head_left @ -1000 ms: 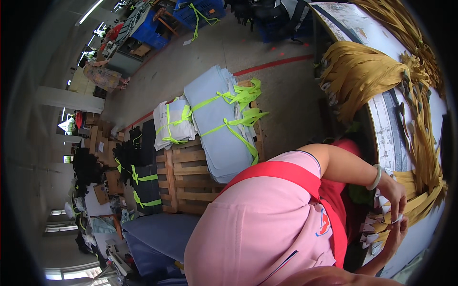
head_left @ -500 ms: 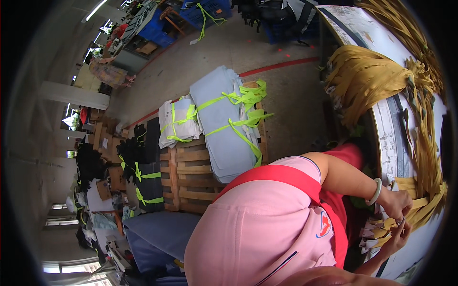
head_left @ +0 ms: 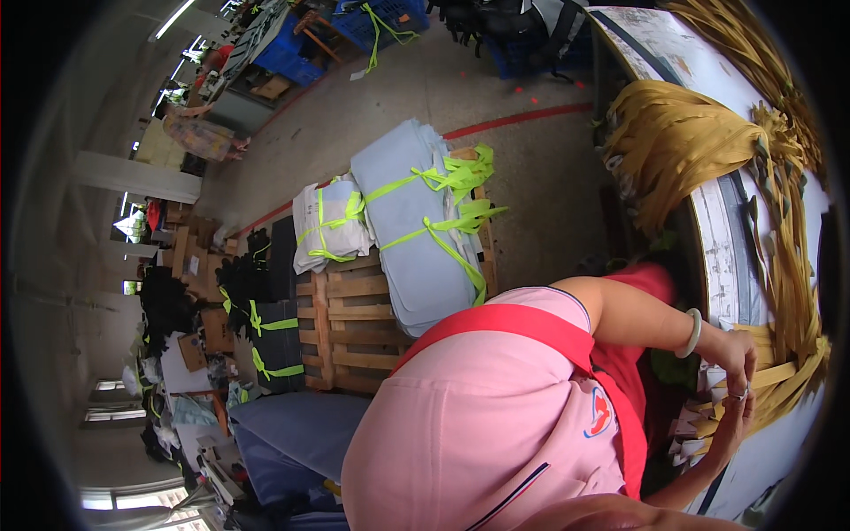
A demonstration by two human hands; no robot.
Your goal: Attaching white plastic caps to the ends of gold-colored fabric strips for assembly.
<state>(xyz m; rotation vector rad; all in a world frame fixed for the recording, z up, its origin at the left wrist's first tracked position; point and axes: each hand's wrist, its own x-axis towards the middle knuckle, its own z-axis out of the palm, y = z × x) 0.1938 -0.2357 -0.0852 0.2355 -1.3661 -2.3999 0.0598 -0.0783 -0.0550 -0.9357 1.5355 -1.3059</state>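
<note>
On the table at the right edge my two hands meet, fingers bent and pressed together. My left hand, with a pale bracelet at the wrist, comes from above. My right hand reaches up from below and touches it. A small silvery spot shows where the fingers meet; what they pinch is too small to make out. Flat mustard-yellow straps lie right beside the fingers. More strap ends with white tips stick out by the table edge, below my left wrist.
A big yellow strap bundle hangs over the worn white table. Behind me, a wooden pallet bears grey-blue sheets tied with lime bands. Blue fabric and boxes lie farther left. Another person stands far off.
Both hands have shifted slightly left and up, and my right hand has closed in against my left. The view has moved a little. The strap bundles stay where they were.
</note>
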